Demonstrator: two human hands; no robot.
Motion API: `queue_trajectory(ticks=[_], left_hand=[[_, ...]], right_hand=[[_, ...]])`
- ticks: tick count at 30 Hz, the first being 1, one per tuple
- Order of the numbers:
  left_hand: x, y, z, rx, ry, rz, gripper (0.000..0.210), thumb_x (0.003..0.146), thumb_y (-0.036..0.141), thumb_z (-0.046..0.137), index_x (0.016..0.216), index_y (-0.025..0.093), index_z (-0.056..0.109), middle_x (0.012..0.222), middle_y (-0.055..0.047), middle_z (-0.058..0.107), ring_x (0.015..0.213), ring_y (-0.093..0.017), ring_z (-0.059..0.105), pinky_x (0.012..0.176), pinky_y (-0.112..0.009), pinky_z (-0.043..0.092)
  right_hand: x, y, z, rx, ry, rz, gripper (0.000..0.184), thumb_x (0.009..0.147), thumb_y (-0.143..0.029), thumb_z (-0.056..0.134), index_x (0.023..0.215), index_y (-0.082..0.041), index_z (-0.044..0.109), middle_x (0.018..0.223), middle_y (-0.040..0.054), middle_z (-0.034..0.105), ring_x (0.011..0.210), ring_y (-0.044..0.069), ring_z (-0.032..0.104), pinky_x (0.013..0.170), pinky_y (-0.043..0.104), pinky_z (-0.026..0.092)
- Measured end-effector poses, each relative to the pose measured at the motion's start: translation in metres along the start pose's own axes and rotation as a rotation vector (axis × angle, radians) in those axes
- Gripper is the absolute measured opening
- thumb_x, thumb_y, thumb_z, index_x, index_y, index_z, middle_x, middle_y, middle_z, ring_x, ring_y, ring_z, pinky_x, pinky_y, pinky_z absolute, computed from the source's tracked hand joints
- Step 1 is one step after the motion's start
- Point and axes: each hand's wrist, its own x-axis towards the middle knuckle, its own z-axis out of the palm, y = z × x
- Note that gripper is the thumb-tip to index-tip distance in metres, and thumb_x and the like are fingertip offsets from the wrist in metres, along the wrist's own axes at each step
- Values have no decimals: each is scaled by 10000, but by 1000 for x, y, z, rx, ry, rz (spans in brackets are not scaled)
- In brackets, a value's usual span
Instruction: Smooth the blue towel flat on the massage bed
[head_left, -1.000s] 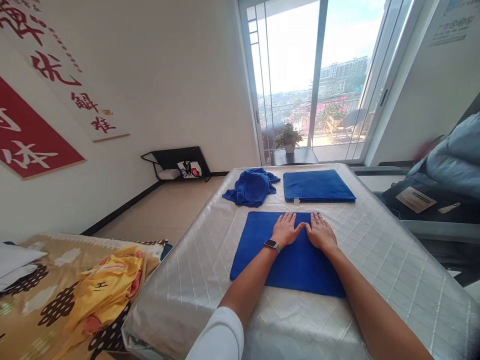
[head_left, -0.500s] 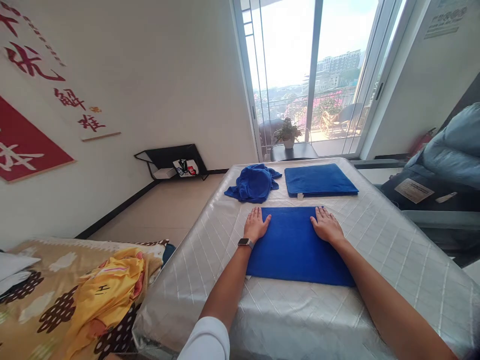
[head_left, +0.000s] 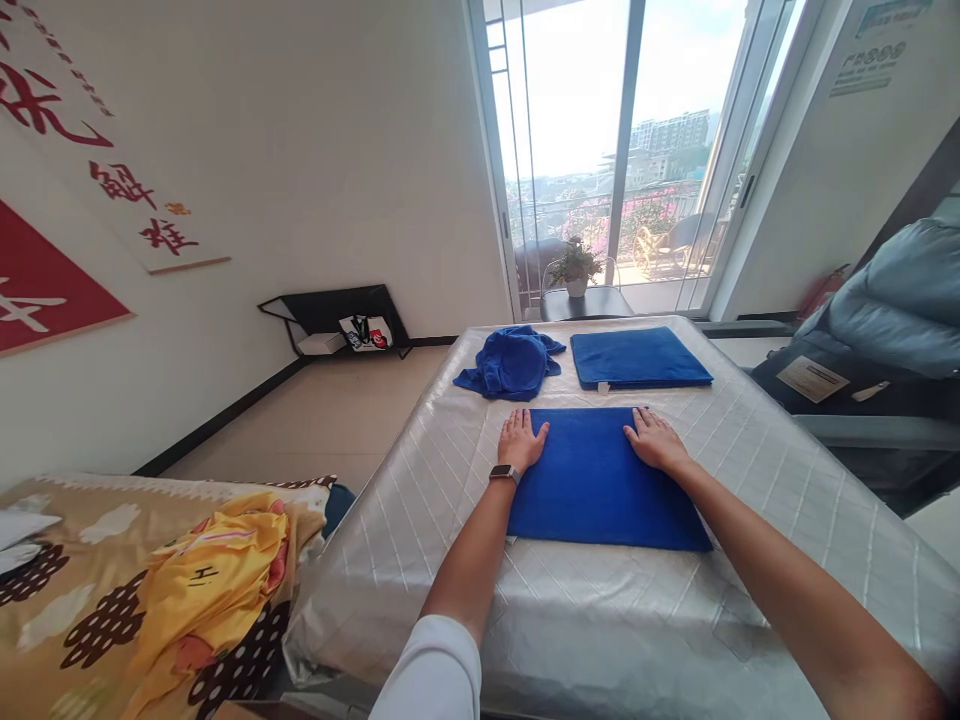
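A blue towel (head_left: 600,480), folded into a flat rectangle, lies on the silvery quilted mattress (head_left: 420,520) in front of me. My left hand (head_left: 523,440) rests flat with fingers stretched over the towel's far left corner. At its far right corner lies my right hand (head_left: 655,438), palm down and fingers extended. Neither hand grips anything. Beyond them a second folded blue towel (head_left: 641,357), with a small white tag on its near edge, sits to the right. To its left is a crumpled blue towel (head_left: 514,363) in a loose heap.
On the left stands a lower bed with a patterned cover (head_left: 97,530) and a yellow garment (head_left: 217,560). A potted plant (head_left: 576,268) stands on a dark chair (head_left: 589,303) by the glass door. A grey-blue padded seat (head_left: 892,290) borders the mattress on the right.
The view has shifted slightly. Both hands stay flat on the far corners of the folded towel, whose near edge appears a little farther from me.
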Motion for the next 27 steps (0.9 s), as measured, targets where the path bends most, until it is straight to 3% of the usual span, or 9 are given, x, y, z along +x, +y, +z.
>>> queue_trajectory(ticks=[4, 10, 15, 17, 19, 21, 24, 27], left_hand=[[1, -1, 1, 1, 1, -3, 789, 978, 632, 154, 1543, 99, 294, 1620, -146, 277, 1505, -269, 217, 1223, -428, 174], [1, 0, 3, 27, -1, -8, 806, 981, 636, 147, 1542, 79, 305, 1625, -151, 261, 1508, -255, 206, 1228, -398, 155], [6, 5, -10, 138, -70, -39, 790, 990, 629, 202, 1535, 70, 323, 1603, -166, 305, 1494, -277, 249, 1220, -414, 174], [10, 17, -15, 196, -41, -95, 801, 994, 625, 224, 1507, 26, 362, 1572, -208, 349, 1479, -306, 280, 1215, -428, 180], [12, 40, -16, 207, 31, -61, 790, 1007, 610, 209, 1473, 4, 413, 1552, -226, 377, 1473, -314, 291, 1210, -420, 198], [11, 76, -9, 160, 55, 116, 750, 1023, 588, 177, 1451, 42, 459, 1539, -195, 417, 1458, -285, 328, 1195, -388, 244], [5, 142, 11, 45, 17, 402, 694, 1037, 567, 169, 1444, 98, 479, 1503, -152, 482, 1411, -238, 410, 1167, -356, 307], [-1, 192, 32, -40, 85, 520, 644, 1046, 542, 204, 1472, 123, 442, 1507, -138, 481, 1413, -228, 402, 1177, -382, 298]], right_hand=[[4, 0, -5, -1, -32, 7, 717, 1007, -486, 164, 1568, -48, 245, 1644, 128, 215, 1511, 237, 181, 1223, 392, 152], [2, 0, 3, 32, 55, 35, 720, 1007, -479, 156, 1570, -34, 226, 1649, 128, 197, 1514, 235, 167, 1225, 390, 143], [-1, 0, 3, 45, 64, 36, 715, 1007, -472, 170, 1567, -33, 237, 1646, 132, 205, 1514, 236, 163, 1224, 390, 145], [-1, -2, 2, 53, 67, 37, 709, 1007, -464, 177, 1566, -33, 244, 1645, 133, 210, 1513, 237, 170, 1224, 388, 143], [-2, -3, 1, 62, 74, 36, 704, 1007, -458, 181, 1566, -34, 247, 1644, 134, 211, 1512, 237, 173, 1224, 387, 143], [-2, -3, 1, 67, 81, 36, 703, 1008, -457, 184, 1566, -34, 247, 1643, 138, 211, 1511, 240, 177, 1224, 392, 149], [-3, 2, 6, 46, 88, 18, 676, 1006, -415, 213, 1567, -40, 247, 1645, 136, 210, 1512, 237, 175, 1222, 388, 161], [-4, 9, 12, -3, 91, -48, 646, 973, -311, 320, 1571, -74, 254, 1654, 116, 190, 1519, 220, 146, 1223, 358, 156]])
